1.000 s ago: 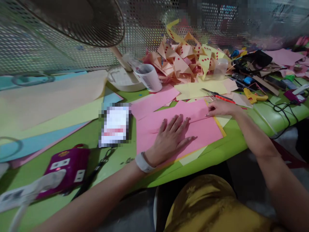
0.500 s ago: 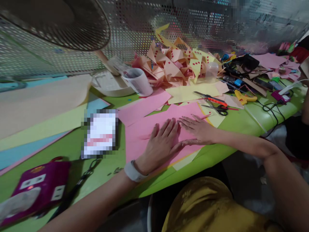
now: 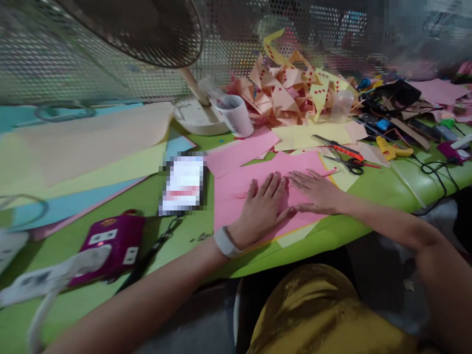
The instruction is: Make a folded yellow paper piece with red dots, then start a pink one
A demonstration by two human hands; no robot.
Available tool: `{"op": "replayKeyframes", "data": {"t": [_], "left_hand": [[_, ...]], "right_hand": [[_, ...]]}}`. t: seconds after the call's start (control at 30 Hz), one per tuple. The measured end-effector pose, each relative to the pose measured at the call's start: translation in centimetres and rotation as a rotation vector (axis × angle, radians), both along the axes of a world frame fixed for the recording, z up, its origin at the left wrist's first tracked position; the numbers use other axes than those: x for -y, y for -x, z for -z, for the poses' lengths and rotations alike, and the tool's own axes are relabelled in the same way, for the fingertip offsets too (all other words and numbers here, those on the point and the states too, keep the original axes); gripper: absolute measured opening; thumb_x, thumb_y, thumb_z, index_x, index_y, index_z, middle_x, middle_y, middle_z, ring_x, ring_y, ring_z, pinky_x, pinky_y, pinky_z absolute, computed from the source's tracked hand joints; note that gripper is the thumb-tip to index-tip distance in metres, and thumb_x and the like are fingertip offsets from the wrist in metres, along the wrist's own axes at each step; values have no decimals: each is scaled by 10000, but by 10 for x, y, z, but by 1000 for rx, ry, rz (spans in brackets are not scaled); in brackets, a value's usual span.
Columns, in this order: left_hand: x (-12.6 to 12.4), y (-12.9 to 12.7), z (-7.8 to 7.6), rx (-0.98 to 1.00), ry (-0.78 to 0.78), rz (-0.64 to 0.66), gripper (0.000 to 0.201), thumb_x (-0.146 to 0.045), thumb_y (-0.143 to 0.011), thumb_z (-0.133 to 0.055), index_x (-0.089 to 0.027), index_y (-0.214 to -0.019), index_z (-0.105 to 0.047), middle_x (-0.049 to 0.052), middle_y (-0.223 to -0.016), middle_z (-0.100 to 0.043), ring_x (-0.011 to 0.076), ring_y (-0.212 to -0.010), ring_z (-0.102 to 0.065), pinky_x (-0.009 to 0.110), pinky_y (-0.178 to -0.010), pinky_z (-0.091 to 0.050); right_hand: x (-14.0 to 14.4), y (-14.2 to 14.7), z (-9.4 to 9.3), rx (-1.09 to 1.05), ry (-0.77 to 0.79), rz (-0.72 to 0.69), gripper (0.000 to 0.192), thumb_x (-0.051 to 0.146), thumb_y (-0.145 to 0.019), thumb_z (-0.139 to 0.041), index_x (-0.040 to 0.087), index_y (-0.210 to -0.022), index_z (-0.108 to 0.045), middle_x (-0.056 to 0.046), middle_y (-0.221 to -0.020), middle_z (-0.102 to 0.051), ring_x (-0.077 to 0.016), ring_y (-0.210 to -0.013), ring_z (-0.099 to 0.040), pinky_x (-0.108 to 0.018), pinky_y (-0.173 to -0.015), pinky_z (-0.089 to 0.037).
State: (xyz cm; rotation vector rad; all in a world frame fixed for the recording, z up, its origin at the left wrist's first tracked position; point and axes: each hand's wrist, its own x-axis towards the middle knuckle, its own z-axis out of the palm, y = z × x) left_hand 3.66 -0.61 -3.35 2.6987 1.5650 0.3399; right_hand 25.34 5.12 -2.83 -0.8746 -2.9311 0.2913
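My left hand [image 3: 263, 209] lies flat, fingers spread, on a folded pink paper sheet [image 3: 236, 196] at the near edge of the green table [image 3: 372, 187]. My right hand [image 3: 316, 191] rests flat on the same sheet just to the right, its thumb touching my left hand. Both palms press the paper down and neither grips anything. A white band sits on my left wrist. Yellow paper [image 3: 341, 179] peeks out under the pink sheet.
Scissors [image 3: 346, 164] and a yellow glue gun [image 3: 391, 149] lie right of the sheet. A pile of folded orange and yellow paper shapes [image 3: 287, 93], a white cup [image 3: 236, 115] and a fan base [image 3: 195, 118] stand behind. A purple power strip [image 3: 110, 246] sits at left.
My right hand came back from the sheet's far right corner to lie flat beside my left hand. The left hand stayed pressed on the pink paper.
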Motion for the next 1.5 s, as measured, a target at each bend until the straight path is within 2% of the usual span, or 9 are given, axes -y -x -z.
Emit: {"op": "replayKeyframes", "data": {"t": [0.2, 0.37, 0.5, 0.67, 0.83, 1.0, 1.1, 1.3, 1.5], "left_hand": [[3, -6, -4, -31, 55, -76, 884, -701, -961, -227, -46, -1548, -316, 278, -1592, -298, 441, -1476, -285, 743, -1095, -235], [3, -7, -5, -9, 74, -93, 858, -698, -960, -259, -89, -1562, -302, 260, -1602, -295, 433, -1483, -274, 748, -1106, -208], [3, -5, -1, 11, 61, -84, 872, -704, -963, -200, -77, -1557, -308, 275, -1599, -288, 437, -1486, -261, 761, -1101, -180], [4, -3, 6, 45, 1, -71, 860, -713, -957, -236, -110, -1568, -298, 278, -1591, -311, 442, -1479, -273, 745, -1116, -169], [9, -3, -1, -62, -4, -142, 841, -694, -959, -286, -105, -1558, -330, 313, -1561, -342, 510, -1434, -312, 747, -1056, -272], [14, -3, -11, -160, -13, -154, 811, -689, -955, -305, -142, -1551, -362, 339, -1526, -373, 544, -1375, -383, 749, -978, -357], [15, -3, -12, -184, -44, -159, 843, -697, -956, -262, -95, -1536, -376, 368, -1491, -397, 547, -1354, -408, 730, -953, -394], [20, 11, -10, -178, -36, -158, 1053, -777, -913, -190, 105, -1457, -376, 440, -1435, -412, 538, -1355, -411, 681, -963, -430], [27, 39, -13, -173, 3, -196, 1072, -782, -894, -300, 151, -1412, -403, 428, -1425, -441, 512, -1374, -415, 660, -1069, -355]], "right_hand": [[0, -3, -2, -11, 12, 1, 917, 742, -947, -229, 86, -1587, -224, -192, -1637, -229, -294, -1539, -195, -508, -1253, -110], [0, -4, -3, -6, 31, 11, 943, 760, -935, -192, 74, -1581, -236, -196, -1637, -228, -289, -1542, -187, -504, -1255, -108], [-1, -2, -2, -14, 21, 7, 937, 765, -931, -214, 98, -1589, -223, -181, -1638, -237, -287, -1541, -192, -502, -1253, -113], [0, -1, -1, -2, 13, 14, 943, 767, -930, -215, 91, -1588, -224, -184, -1637, -234, -293, -1538, -199, -503, -1252, -117], [0, 1, -4, 33, 22, 14, 1003, 785, -914, -171, 31, -1574, -231, -209, -1635, -219, -307, -1539, -187, -504, -1254, -112], [-1, 1, 0, 17, 7, 4, 995, 792, -909, -173, 58, -1579, -231, -193, -1644, -198, -302, -1542, -179, -507, -1254, -115], [-2, 1, 2, 12, 8, 5, 996, 796, -906, -167, 65, -1579, -235, -186, -1645, -199, -296, -1543, -178, -494, -1256, -103], [0, 1, -1, 18, 33, 20, 976, 790, -915, -196, 77, -1580, -248, -164, -1649, -204, -290, -1545, -170, -486, -1259, -101], [0, -1, 0, 2, 28, 18, 943, 771, -930, -223, 98, -1590, -226, -156, -1649, -210, -293, -1543, -180, -489, -1255, -110]]}}
